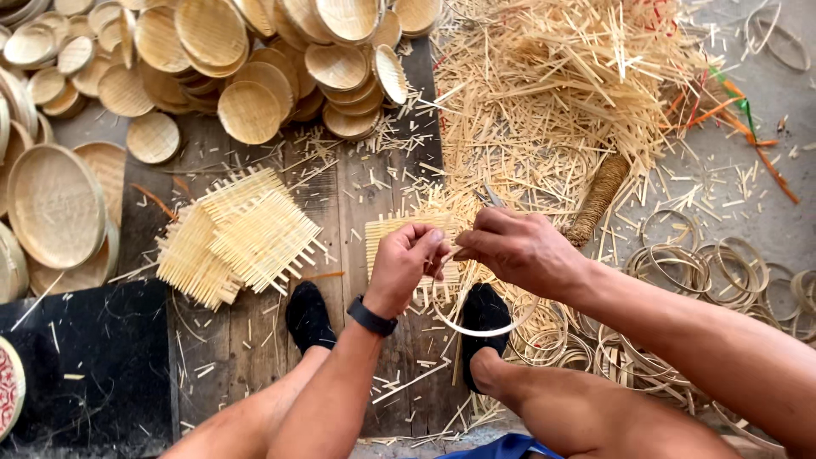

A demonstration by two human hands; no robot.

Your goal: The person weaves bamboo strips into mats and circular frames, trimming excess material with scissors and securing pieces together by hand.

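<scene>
- Bamboo hoop (pixel 476 327): a thin ring hangs below both hands, above the wooden floor (pixel 357 204), between the two black shoes.
- Left hand (pixel 406 263): fingers curl shut, pinching the hoop's top edge against the woven mat (pixel 382 234).
- Right hand (pixel 518 248): fingers close on the same edge; a metal tool tip (pixel 491 195) shows above it.
- Step, as judged: fitting hoop to mat.
- Next move calls for a steady pinch and even pressure round the rim.
- Finished trays (pixel 246 110) lie well apart.
</scene>
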